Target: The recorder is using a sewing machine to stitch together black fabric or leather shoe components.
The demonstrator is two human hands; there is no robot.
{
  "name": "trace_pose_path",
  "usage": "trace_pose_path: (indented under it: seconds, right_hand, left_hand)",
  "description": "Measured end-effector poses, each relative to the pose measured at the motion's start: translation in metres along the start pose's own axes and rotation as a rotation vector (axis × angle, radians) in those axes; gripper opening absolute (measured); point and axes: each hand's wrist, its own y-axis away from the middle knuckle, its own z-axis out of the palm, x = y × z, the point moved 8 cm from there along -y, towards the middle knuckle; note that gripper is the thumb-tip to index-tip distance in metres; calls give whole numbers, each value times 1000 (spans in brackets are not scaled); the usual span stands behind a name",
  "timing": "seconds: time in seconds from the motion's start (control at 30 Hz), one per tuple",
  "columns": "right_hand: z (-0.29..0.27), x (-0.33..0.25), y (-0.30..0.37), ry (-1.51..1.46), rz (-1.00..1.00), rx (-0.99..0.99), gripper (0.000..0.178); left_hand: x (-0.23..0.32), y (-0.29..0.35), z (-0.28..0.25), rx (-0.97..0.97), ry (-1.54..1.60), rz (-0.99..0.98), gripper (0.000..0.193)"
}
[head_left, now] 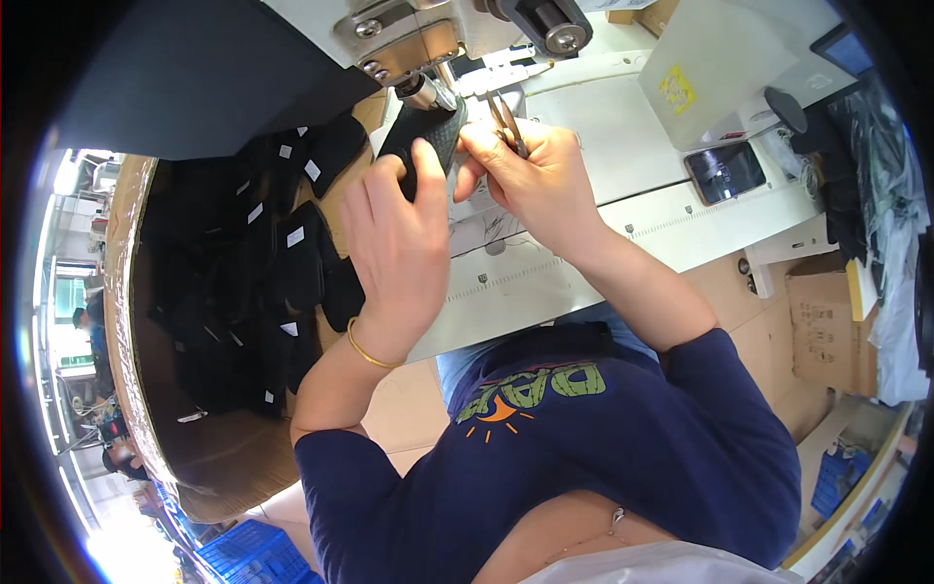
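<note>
Under the head of a sewing machine (418, 44) lies a black textured fabric piece (425, 136), close below the needle area. My left hand (399, 234) has its fingers bent on the near left part of this piece, gripping it. On the piece's right side, my right hand (535, 185) is closed, with thumb and forefinger pinched near the edge. A dark two-pronged tool (508, 125), like tweezers or thread snips, is tucked in that hand with its points upward. Whether the right fingertips also pinch fabric or thread is hidden.
Left of the machine stands a large cardboard box (219, 467) with many black pieces (282, 234) bearing white labels. A phone (725, 173) lies on the white machine table (593, 136) at right. Loose thread lies near my hands. A blue crate (255, 553) sits lower left.
</note>
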Motion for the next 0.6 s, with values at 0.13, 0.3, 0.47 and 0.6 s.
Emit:
trace_pose_path:
  seconds: [0.13,0.3,0.47,0.6]
  right_hand:
    - [-4,2,1,-77,58,17,30]
    - [-9,4,2,-152,99,64,29]
    - [-10,1,2,-160,89,47,30]
    - [-8,-2,1,-123,81,28,31]
  left_hand:
    - [14,3,-27,249,138,162,27]
    - [26,-3,-30,387,233,259,28]
    - [23,-17,-23,370,200,234,26]
    - [21,-23,-17,379,194,233,24]
